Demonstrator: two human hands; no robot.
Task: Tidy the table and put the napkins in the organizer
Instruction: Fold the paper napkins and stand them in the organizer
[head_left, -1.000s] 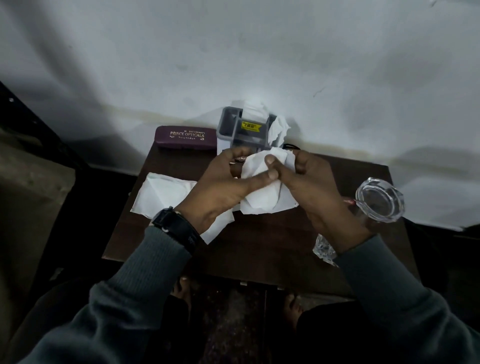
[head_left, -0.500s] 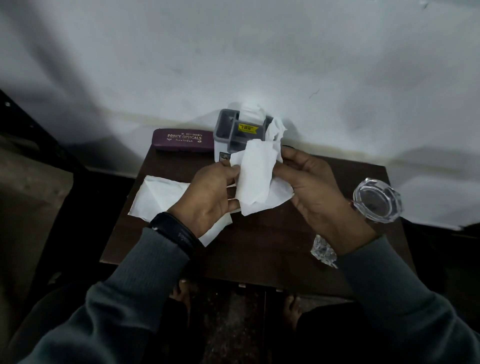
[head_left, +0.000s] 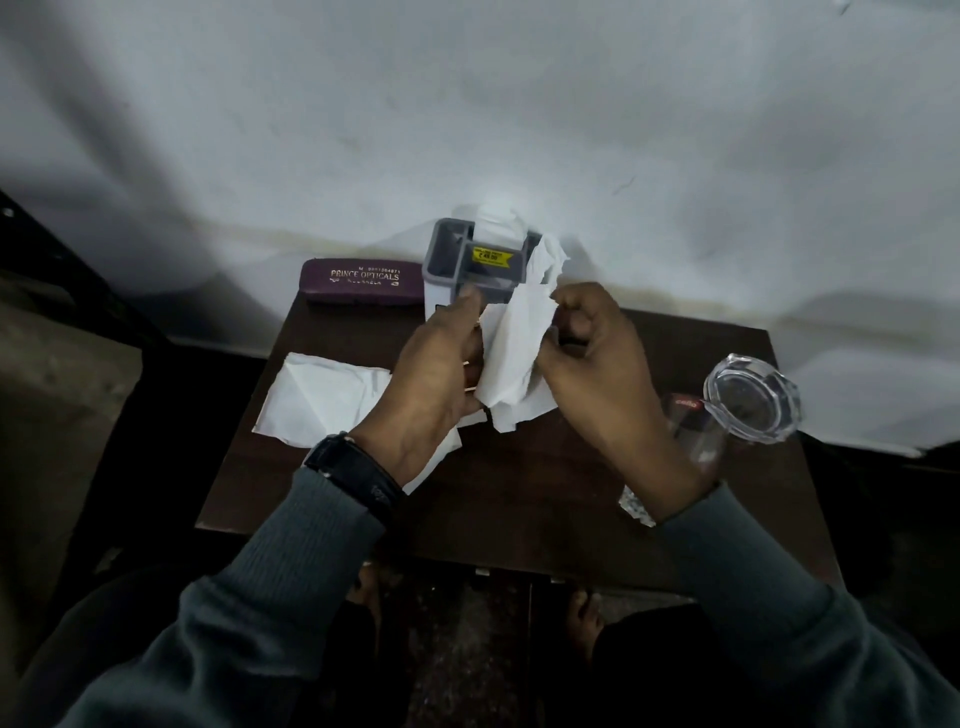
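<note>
At the centre of the frame, the left hand and the right hand both grip 1 white napkin, holding it upright above the dark table. Just above it in the frame stands the grey organizer, with napkins already poking out. Another napkin lies flat at centre left, a glass at right.

Likely a home room: small dark wooden table against a stained white wall, spectacle case, bare feet on a speckled floor.
</note>
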